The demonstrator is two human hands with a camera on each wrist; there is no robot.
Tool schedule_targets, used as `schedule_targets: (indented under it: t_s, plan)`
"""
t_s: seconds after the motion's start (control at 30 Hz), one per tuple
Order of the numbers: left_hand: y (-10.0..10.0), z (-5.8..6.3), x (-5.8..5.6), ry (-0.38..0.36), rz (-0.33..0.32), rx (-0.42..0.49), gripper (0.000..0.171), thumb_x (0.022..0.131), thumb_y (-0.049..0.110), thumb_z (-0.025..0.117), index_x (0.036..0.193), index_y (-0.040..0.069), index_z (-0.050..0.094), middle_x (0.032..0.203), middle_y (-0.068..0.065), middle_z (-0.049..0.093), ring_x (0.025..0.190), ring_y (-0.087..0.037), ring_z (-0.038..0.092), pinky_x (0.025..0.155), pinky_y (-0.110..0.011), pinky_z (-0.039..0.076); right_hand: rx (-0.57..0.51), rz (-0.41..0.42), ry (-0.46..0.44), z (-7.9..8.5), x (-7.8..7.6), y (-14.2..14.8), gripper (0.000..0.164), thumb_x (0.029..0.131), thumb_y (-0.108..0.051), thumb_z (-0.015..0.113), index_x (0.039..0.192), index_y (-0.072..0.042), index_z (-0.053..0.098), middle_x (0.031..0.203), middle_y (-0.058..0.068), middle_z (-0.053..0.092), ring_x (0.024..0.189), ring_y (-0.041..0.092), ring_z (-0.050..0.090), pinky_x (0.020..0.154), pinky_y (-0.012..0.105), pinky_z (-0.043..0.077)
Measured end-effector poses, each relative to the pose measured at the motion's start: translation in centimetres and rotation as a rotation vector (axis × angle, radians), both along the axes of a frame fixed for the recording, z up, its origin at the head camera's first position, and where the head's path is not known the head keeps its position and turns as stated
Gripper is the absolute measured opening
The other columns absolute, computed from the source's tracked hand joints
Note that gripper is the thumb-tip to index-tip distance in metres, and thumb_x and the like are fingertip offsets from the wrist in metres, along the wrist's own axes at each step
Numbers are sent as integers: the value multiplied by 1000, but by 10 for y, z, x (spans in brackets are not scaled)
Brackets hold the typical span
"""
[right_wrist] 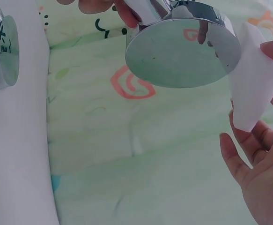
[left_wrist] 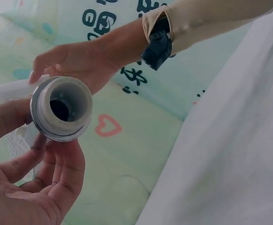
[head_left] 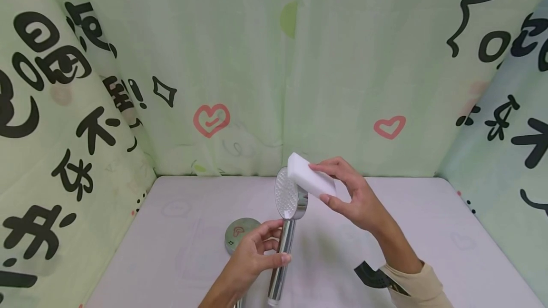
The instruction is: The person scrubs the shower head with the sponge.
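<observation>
My left hand (head_left: 252, 255) grips the chrome handle of a shower head (head_left: 291, 198), which stands tilted with its white nozzle face to the left. In the left wrist view, the handle's hollow, ringed end (left_wrist: 63, 110) points at the camera, with the fingers of the left hand (left_wrist: 38, 183) around it. My right hand (head_left: 355, 198) pinches a white sponge block (head_left: 310, 174) between thumb and fingers. In the right wrist view, the sponge (right_wrist: 253, 79) lies against the rim of the shower head's mirror-like back (right_wrist: 183, 56).
A second chrome shower head (head_left: 241, 232) lies on the white table (head_left: 192, 260), its round shiny back up, partly behind the left hand. Pale green printed curtains (head_left: 257, 70) surround the table at the back and both sides. A black strap (head_left: 372, 274) sits at the right cuff.
</observation>
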State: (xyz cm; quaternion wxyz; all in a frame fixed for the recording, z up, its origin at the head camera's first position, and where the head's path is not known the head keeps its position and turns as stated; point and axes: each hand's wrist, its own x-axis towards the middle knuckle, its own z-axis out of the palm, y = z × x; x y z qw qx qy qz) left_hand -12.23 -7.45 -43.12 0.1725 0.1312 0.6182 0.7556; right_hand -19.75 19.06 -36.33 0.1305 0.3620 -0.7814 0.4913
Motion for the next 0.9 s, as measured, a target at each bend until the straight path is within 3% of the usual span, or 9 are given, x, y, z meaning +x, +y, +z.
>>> schedule_targets:
  t_s: [0.33, 0.57, 0.7, 0.9]
  plan:
    - [2, 3, -3, -5, -7, 38, 63, 89, 5, 75, 146, 2, 49, 122, -14, 68, 107, -22, 66, 87, -29, 56, 26, -41, 84, -3, 2, -2, 59, 81, -3, 75, 137, -17, 63, 131, -1, 55, 118, 20, 54, 86, 33, 52]
    - [2, 6, -2, -24, 36, 59, 62, 93, 12, 74, 148, 1, 46, 123, -14, 66, 109, -21, 64, 88, -26, 55, -3, 3, 223, -11, -2, -5, 59, 76, -1, 77, 133, -11, 65, 127, 6, 56, 116, 21, 54, 88, 29, 50]
    - [2, 8, -2, -29, 50, 61, 61, 96, 16, 71, 150, 2, 45, 125, -15, 65, 111, -20, 64, 88, -24, 55, -18, 24, 258, -13, -2, -8, 60, 73, -1, 78, 131, -10, 66, 127, 8, 56, 117, 22, 53, 90, 26, 49]
    - [2, 10, -1, -34, 69, 50, 60, 98, 19, 69, 152, 7, 45, 128, -20, 61, 99, -22, 72, 84, -30, 58, -14, 40, 278, -18, -1, -11, 60, 72, -1, 79, 130, -9, 67, 126, 9, 55, 115, 21, 53, 89, 23, 50]
